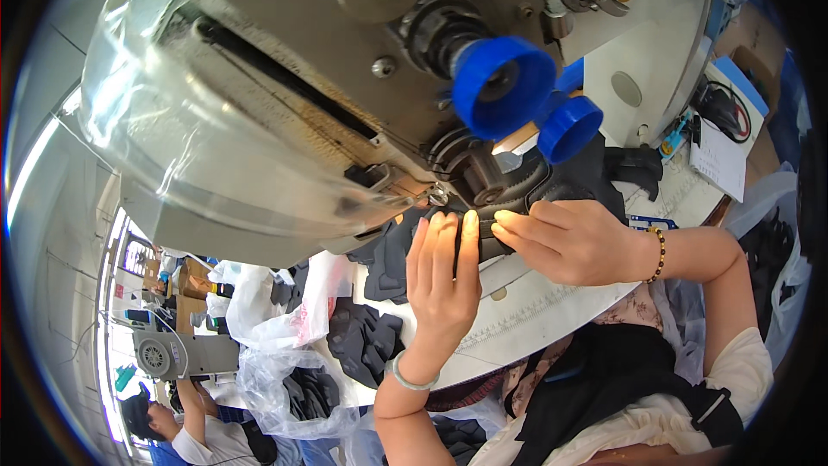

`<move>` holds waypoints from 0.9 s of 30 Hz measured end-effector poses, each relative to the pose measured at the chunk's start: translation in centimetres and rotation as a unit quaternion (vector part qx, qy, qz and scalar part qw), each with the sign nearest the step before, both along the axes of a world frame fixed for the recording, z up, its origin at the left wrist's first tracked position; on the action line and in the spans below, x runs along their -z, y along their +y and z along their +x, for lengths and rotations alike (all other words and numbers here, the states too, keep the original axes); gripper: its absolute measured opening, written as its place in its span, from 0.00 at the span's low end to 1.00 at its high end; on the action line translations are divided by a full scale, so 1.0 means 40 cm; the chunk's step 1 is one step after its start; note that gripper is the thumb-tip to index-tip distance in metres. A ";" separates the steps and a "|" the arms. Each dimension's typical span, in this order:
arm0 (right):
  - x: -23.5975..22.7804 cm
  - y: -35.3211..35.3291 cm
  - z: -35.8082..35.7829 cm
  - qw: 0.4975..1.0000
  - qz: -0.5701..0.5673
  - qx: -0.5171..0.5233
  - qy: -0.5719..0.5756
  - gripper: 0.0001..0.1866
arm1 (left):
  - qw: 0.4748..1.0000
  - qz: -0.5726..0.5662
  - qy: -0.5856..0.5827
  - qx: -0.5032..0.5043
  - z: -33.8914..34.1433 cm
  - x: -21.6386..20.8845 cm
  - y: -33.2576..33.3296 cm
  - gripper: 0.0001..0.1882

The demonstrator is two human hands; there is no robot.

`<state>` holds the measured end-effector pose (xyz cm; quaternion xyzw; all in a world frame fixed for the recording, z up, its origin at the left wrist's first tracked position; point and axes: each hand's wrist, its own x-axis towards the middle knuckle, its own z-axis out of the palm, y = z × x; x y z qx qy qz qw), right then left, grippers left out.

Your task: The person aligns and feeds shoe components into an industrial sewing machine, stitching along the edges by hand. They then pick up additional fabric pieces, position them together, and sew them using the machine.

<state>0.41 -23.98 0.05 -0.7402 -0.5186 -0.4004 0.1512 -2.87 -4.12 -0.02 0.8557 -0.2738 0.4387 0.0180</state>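
A black leather-like piece with stitched seams lies under the sewing machine, close to its needle area. My left hand, with a pale bangle at the wrist, rests on the piece's near edge, its fingers stretched out and lying flat. To its right, my right hand, wearing a beaded bracelet, pinches the same edge between thumb and fingers. Both sets of fingertips are just in front of the machine's presser parts. The exact needle point is hidden by metal parts.
A clear plastic guard covers the machine's left side; blue round caps jut toward me. Dark cut pieces and plastic bags lie left. A notepad lies right. Another person sits at far lower left.
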 end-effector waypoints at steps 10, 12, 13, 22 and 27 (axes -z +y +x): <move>-0.097 -0.044 0.056 0.954 0.156 -0.007 0.256 0.10 | 0.999 0.038 -0.013 0.004 -0.005 -0.014 0.010 0.16; -0.105 -0.036 0.066 0.950 0.113 -0.020 0.290 0.09 | 0.999 0.031 -0.011 0.004 -0.005 -0.015 0.010 0.16; -0.109 -0.030 0.060 0.947 0.103 -0.042 0.300 0.07 | 1.000 0.024 -0.008 0.006 -0.004 -0.016 0.009 0.16; -0.099 -0.028 0.080 0.965 0.086 -0.034 0.246 0.06 | 1.000 0.027 -0.010 -0.002 -0.003 -0.016 0.004 0.20; -0.094 -0.015 0.126 0.926 0.048 0.009 0.374 0.12 | 0.995 0.081 -0.045 -0.030 0.000 -0.013 -0.010 0.15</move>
